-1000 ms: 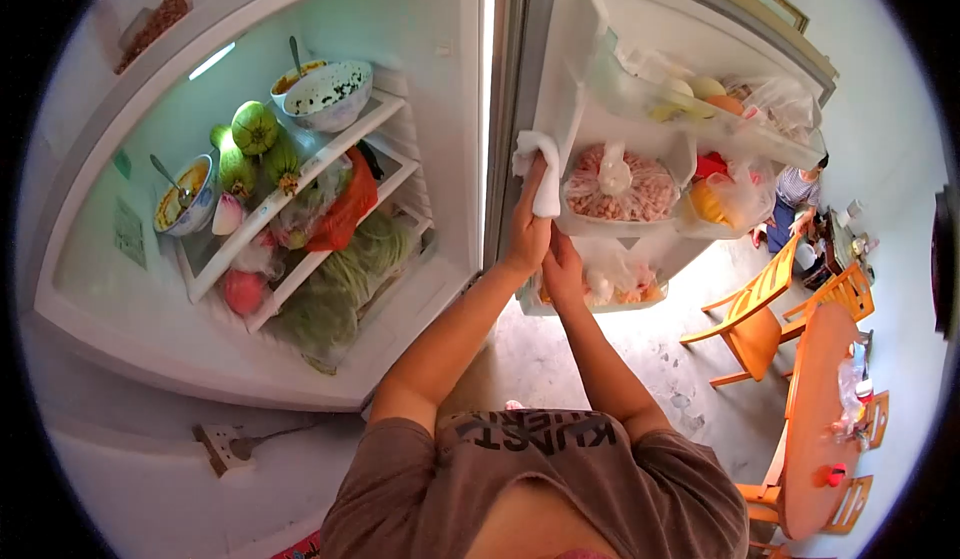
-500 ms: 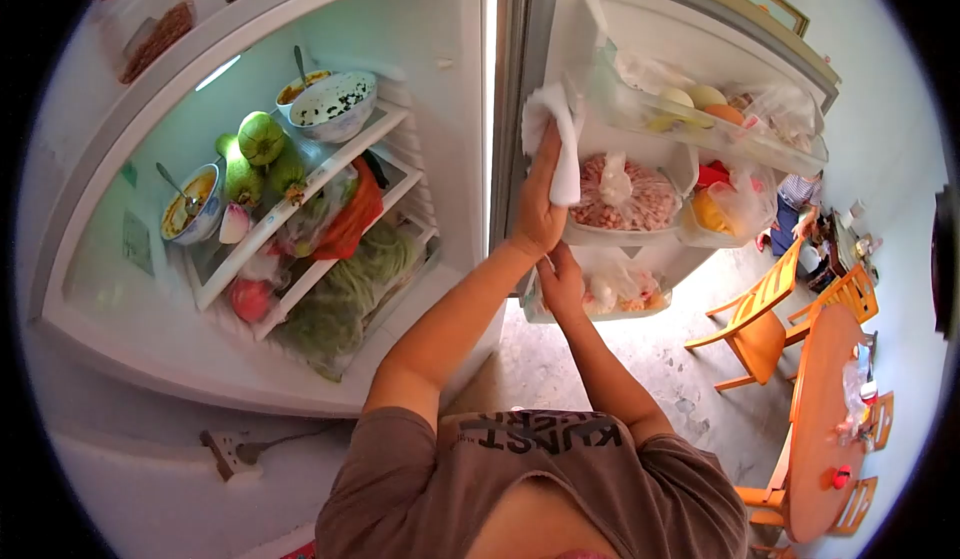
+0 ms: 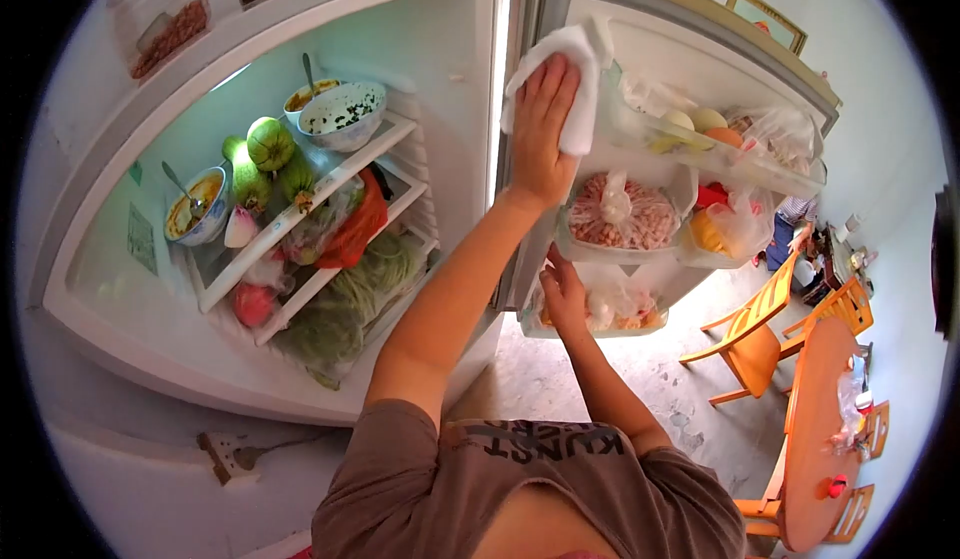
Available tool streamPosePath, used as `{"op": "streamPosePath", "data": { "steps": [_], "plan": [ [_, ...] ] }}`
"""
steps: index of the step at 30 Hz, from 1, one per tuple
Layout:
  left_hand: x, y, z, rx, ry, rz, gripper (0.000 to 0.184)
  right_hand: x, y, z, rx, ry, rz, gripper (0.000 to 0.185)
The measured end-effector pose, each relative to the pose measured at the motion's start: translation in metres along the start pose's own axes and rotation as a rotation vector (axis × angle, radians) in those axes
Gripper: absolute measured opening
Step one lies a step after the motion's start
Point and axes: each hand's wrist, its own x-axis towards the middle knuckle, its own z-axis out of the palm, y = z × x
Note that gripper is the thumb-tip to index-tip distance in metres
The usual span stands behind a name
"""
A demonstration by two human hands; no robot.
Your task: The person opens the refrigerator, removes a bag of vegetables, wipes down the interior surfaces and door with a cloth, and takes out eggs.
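My left hand (image 3: 546,124) presses a white cloth (image 3: 582,79) flat against the inner edge of the open fridge door (image 3: 625,29), near its upper bin. Part of the cloth sticks out past the fingertips. Lower down, my right hand (image 3: 566,297) has bent fingers at the door's edge, beside the bottom door bin (image 3: 635,327). Just right of my left wrist, the middle bin holds a knotted bag of pinkish-brown, nut-like pieces (image 3: 622,211). Eggs or round fruit (image 3: 708,121) and plastic bags fill the upper bin (image 3: 690,139).
Inside the fridge at left are bowls with spoons (image 3: 197,207), green gourds (image 3: 270,144), a red bag (image 3: 355,224) and bagged greens (image 3: 345,304). A jar (image 3: 165,19) stands on top. To the right are wooden chairs (image 3: 755,344), a table (image 3: 825,439) and another person (image 3: 790,229).
My left hand has slid the cloth upward along the door edge, and the hand now lies flatter over it. My right hand stays low by the bottom bin, now apart from my left wrist.
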Motion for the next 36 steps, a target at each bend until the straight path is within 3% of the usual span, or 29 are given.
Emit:
{"op": "streamPosePath", "data": {
  "steps": [3,5,9,11,13,14,17,19,22,23,29,36],
  "plan": [
    [0.033,-0.010,0.002,0.260,-0.080,0.049,0.054,-0.005,-0.007,0.000,-0.071,0.032,-0.106,0.043],
    [0.055,-0.018,0.001,0.312,-0.103,0.084,0.054,-0.011,-0.023,-0.001,-0.236,0.057,-0.304,0.040],
    [0.053,-0.020,-0.002,0.420,-0.135,0.149,0.050,-0.020,-0.057,-0.009,-0.252,-0.036,-0.283,0.033],
    [0.038,-0.019,-0.012,0.470,-0.193,0.149,0.047,-0.017,-0.088,-0.017,-0.194,-0.040,-0.533,0.029],
    [0.010,-0.026,-0.018,0.499,-0.256,0.195,0.046,-0.009,-0.133,-0.031,-0.232,-0.008,-0.631,0.030],
    [0.000,-0.027,-0.018,0.495,-0.259,0.199,0.046,0.008,-0.151,-0.040,-0.274,0.050,-0.867,0.032],
    [-0.007,-0.029,-0.017,0.489,-0.240,0.157,0.049,0.042,-0.210,-0.071,-0.614,0.286,-1.120,0.033],
    [0.000,-0.025,-0.013,0.450,-0.211,0.128,0.052,0.058,-0.257,-0.078,-0.863,0.440,-1.124,0.032],
    [0.022,-0.028,-0.004,0.419,-0.077,0.195,0.054,0.088,-0.260,-0.080,-0.773,0.384,-1.002,0.033],
    [0.031,-0.029,-0.001,0.412,-0.074,0.195,0.054,0.093,-0.254,-0.082,-0.972,0.387,-0.981,0.034],
    [0.096,-0.031,0.009,0.311,0.166,0.333,0.051,0.099,-0.245,-0.070,-0.937,0.488,-1.041,0.030],
    [0.060,-0.042,0.014,0.335,0.069,0.201,0.049,0.100,-0.245,-0.068,-0.888,0.522,-1.037,0.029]
  ]
}}
